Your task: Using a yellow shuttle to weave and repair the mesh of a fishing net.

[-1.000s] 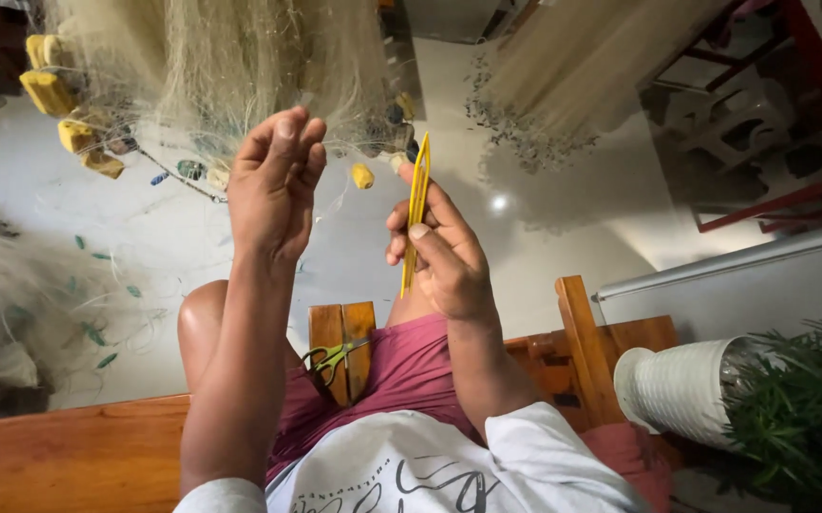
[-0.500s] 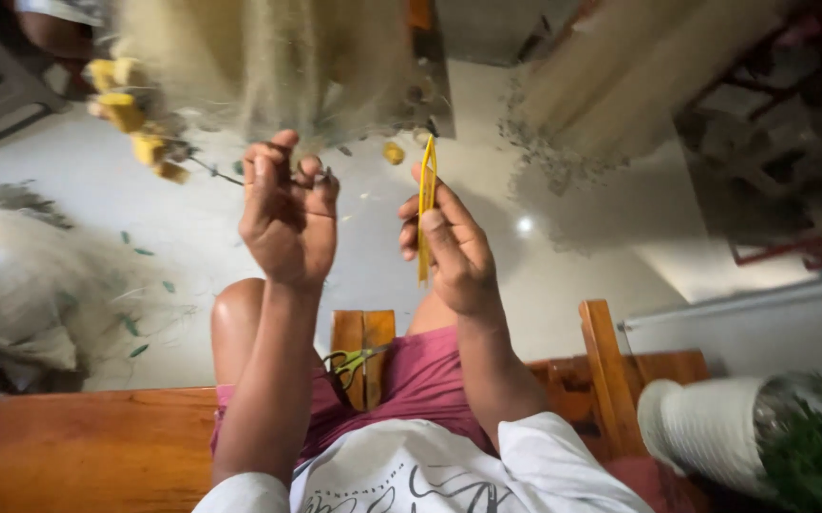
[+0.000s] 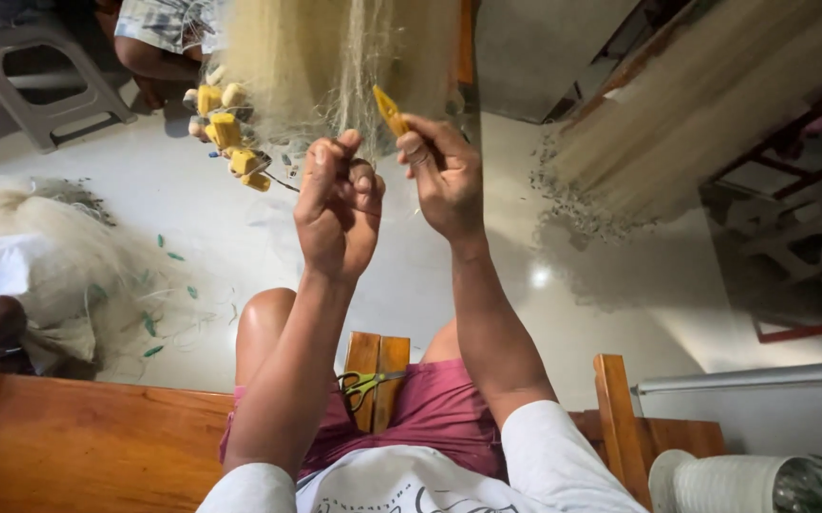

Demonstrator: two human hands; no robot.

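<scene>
So the big pale fine-mesh fishing net (image 3: 335, 47) hangs right in front, with yellow foam floats (image 3: 226, 128) bunched at its left edge. Compared with a moment ago both hands have lifted closer to the mesh. The left hand (image 3: 340, 214) is closed, pinching the net strands, and the right hand (image 3: 444, 176) grips a yellow plastic netting needle (image 3: 390, 109), now poking up into the net, so looks like mid-stitch. Green-handled scissors (image 3: 363, 385) sit on the wooden bench (image 3: 78, 442).

Pale floor (image 3: 430, 266), netting heap (image 3: 59, 247), maybe scraps.

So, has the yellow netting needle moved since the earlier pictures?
Yes. The yellow netting needle in the right hand went up from floor level into the hanging net.
</scene>
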